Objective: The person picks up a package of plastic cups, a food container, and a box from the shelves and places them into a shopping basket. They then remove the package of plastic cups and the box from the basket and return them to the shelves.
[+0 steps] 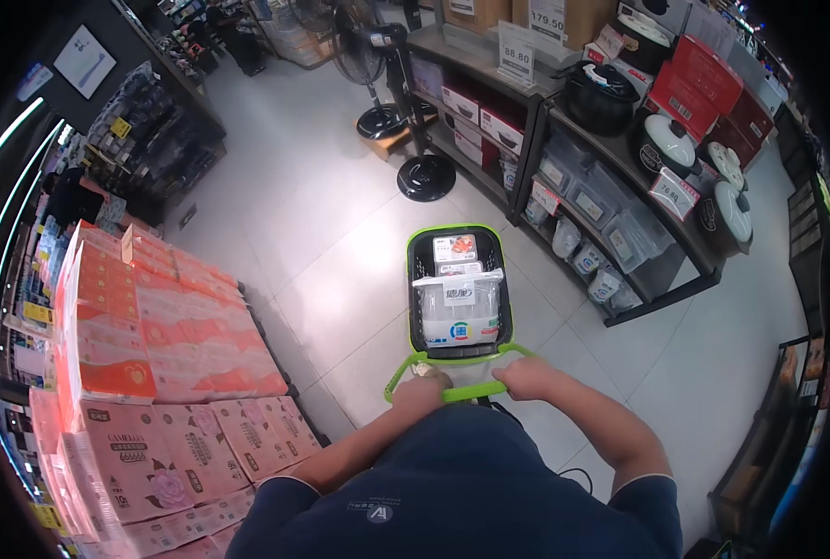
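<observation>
A black rolling shopping basket (pixel 413 279) with a bright green rim stands on the tiles ahead of me. Its green loop handle (pixel 471 392) reaches back to my body. My left hand (pixel 419 394) is closed on the handle's left part, and a small pale patterned thing (pixel 431 373) shows by its fingers. Around the right side of the handle, my right hand (pixel 525 379) is wrapped. Inside the basket lie a clear plastic-wrapped pack (pixel 459 312) with a white label and, beyond it, flat boxes with food pictures (pixel 455 248).
Stacked pink tissue packs (pixel 182 447) rise close on my left. Black pedestal fans (pixel 425 177) stand ahead on round bases. To the right, a dark shelf unit (pixel 620 317) carries pots (pixel 668 142), boxes and storage bins. Pale floor tiles (pixel 275 233) run between them.
</observation>
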### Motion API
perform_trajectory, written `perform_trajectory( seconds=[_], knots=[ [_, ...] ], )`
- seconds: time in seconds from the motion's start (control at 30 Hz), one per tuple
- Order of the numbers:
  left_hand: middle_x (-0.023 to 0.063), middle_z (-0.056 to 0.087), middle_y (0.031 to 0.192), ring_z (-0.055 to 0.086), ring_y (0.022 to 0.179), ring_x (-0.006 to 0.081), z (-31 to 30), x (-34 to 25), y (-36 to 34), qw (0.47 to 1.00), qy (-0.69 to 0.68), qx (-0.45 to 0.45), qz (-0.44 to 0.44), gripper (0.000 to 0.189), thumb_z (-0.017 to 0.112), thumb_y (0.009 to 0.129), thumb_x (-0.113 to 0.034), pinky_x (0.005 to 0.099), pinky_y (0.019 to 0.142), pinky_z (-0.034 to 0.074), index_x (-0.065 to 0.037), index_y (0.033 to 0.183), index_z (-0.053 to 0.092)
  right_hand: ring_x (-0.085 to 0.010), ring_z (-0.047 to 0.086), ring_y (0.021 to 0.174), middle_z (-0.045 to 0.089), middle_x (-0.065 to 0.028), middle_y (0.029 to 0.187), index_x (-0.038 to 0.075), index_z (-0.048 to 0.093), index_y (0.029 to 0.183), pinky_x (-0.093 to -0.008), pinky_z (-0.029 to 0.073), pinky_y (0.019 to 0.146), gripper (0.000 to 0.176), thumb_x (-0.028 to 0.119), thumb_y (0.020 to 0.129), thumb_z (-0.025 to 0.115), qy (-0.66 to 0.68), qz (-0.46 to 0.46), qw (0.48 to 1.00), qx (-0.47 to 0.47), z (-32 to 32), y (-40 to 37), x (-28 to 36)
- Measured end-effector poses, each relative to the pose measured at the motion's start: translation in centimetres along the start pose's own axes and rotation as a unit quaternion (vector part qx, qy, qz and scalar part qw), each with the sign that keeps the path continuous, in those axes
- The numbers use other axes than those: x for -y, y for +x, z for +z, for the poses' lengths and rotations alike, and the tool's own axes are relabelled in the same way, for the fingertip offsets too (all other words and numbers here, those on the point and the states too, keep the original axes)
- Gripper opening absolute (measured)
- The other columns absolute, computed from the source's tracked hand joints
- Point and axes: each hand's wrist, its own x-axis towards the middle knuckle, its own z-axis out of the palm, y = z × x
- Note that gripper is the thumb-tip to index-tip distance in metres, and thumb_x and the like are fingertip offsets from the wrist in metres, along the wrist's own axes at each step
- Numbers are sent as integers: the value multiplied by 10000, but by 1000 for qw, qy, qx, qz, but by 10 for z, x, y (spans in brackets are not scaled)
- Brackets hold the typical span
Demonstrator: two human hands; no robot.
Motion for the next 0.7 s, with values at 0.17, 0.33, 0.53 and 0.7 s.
perform_trajectory(
  seconds=[0.17,0.33,0.53,0.7],
  knots=[
    [209,611,682,626,679,352,134,50,62,955,-80,65,277,325,568,714,-312,446,598,477,5,675,629,-365,600,691,616,-172,712,48,625,788,-468,469,629,222,226,663,579,72,33,994,79,34,-22,-17],
    [245,618,753,625,741,374,135,55,58,931,-136,129,315,316,544,734,-274,451,652,476,27,714,636,-357,606,717,620,-192,724,35,650,726,-456,475,652,259,274,669,570,79,81,989,97,44,-19,-14],
    [228,632,866,622,834,363,15,41,32,963,-53,206,168,286,482,771,-211,447,729,484,21,834,637,-377,602,746,622,-200,748,39,651,775,-468,472,679,300,317,693,572,131,109,979,114,36,4,10],
    [208,640,845,629,829,355,-3,58,34,960,-32,215,175,277,497,769,-247,450,716,497,-32,838,658,-367,610,768,628,-190,771,48,646,784,-463,482,697,301,327,702,571,94,117,981,121,13,26,16]
  ],
)
